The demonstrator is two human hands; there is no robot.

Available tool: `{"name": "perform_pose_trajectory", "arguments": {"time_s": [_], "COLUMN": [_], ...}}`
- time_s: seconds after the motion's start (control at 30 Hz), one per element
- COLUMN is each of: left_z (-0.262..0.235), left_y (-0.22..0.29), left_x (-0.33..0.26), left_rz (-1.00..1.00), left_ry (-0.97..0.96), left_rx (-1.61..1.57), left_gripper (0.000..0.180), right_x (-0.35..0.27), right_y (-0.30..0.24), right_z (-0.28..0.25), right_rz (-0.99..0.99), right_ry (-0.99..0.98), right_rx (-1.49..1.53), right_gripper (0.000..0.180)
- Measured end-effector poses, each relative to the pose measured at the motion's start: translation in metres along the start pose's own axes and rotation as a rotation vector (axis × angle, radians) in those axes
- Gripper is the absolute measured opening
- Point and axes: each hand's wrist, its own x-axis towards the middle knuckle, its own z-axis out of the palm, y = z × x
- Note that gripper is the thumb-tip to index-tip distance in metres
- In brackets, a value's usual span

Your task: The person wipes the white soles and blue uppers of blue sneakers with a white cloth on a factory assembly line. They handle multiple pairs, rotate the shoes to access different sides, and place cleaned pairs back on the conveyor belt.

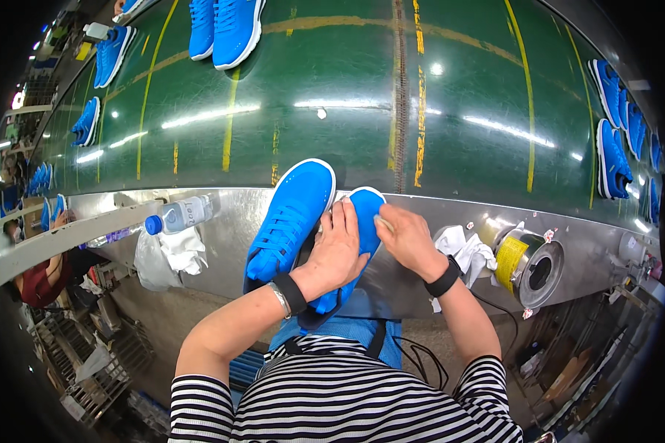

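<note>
**Two blue sneakers at the steel bench edge**

At far left I see a clear plastic water bottle (pixel 179 215) with a blue cap lying on its side on the steel bench (pixel 414 280), with a crumpled white rag (pixel 182 251) just below it. Next stands a laced blue sneaker (pixel 288 218), toe pointing toward the green conveyor belt (pixel 332 103). My left hand (pixel 336 247) lies flat, fingers spread narrowly, pressing on a second blue sneaker (pixel 363 221) beside the first. My right hand (pixel 408 240) touches the same shoe, fingers curled around a small pale object; I cannot tell what it is. Further right lie white cloths (pixel 465 251) and a yellow-labelled metal can (pixel 528 267). More blue sneakers (pixel 612 159) ride the belt at right.
</note>
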Motion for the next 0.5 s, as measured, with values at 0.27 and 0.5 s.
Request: {"name": "perform_pose_trajectory", "arguments": {"time_s": [0.27, 0.5], "left_z": [0.002, 0.008], "left_y": [0.0, -0.003], "left_x": [0.0, 0.0], "left_rz": [-0.01, 0.028], "left_ry": [0.034, 0.089], "left_rx": [-0.042, -0.041], "left_gripper": [0.095, 0.096], "right_x": [0.029, 0.017], "right_y": [0.013, 0.018], "right_z": [0.011, 0.006], "right_rz": [0.227, 0.397], "right_ry": [0.473, 0.247], "right_rx": [0.771, 1.242], "right_gripper": [0.009, 0.014]}}
